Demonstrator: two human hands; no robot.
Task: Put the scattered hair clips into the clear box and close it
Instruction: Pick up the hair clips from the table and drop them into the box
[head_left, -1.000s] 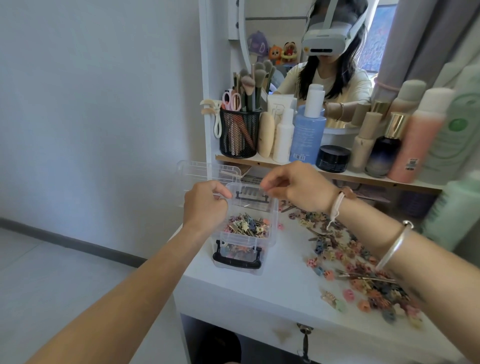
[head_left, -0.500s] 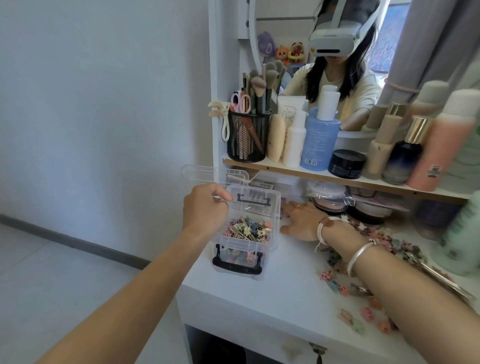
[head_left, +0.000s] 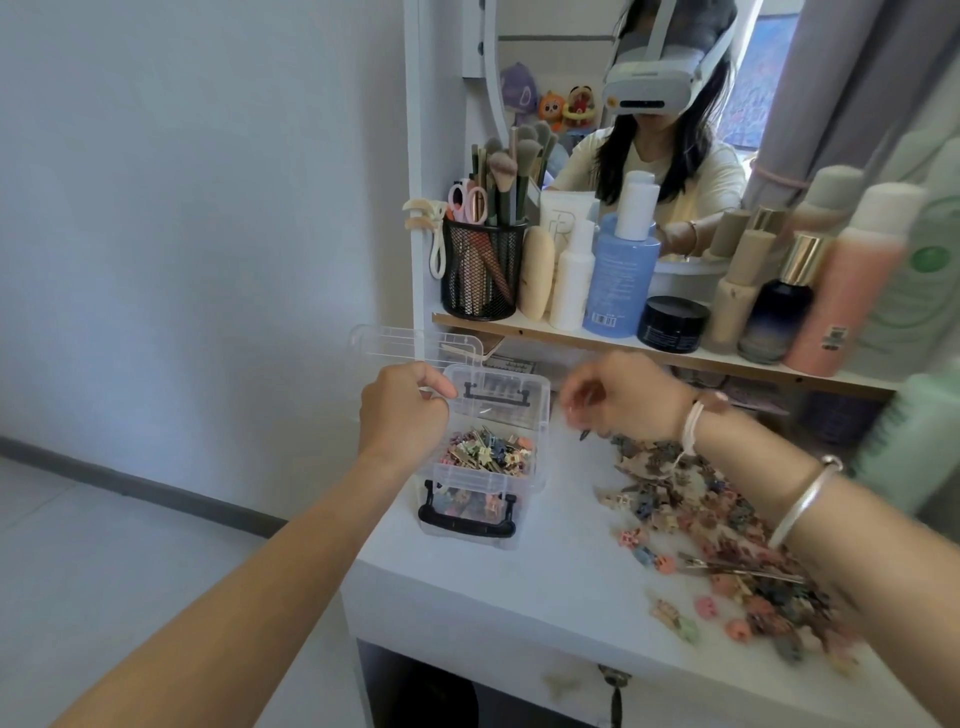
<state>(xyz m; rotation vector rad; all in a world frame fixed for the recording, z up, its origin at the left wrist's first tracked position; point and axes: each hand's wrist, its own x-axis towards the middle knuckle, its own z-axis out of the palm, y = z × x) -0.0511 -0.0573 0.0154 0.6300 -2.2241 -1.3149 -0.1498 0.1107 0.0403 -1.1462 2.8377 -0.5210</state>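
Note:
The clear box (head_left: 537, 415) stands near the white table's left edge, with a black handle at its front and many small colourful hair clips inside. Its clear lid (head_left: 410, 345) is swung open to the back left. My left hand (head_left: 402, 410) grips the box's left rim. Just right of the box, a little above the table, my right hand (head_left: 623, 397) has its fingers curled, and a small dark hair clip (head_left: 584, 434) sticks out below them. Scattered hair clips (head_left: 717, 519) lie in a long pile under my right forearm, running to the front right.
A shelf (head_left: 571, 338) just behind the box carries a black mesh cup of brushes (head_left: 480, 270), a blue bottle (head_left: 621, 275), a black jar (head_left: 672, 322) and several more bottles. A mirror rises above it. The table's front edge (head_left: 519, 613) is close.
My right hand dropped from over the box to the clips behind it on the table, then lifted back beside the box. My left hand stayed on the box rim.

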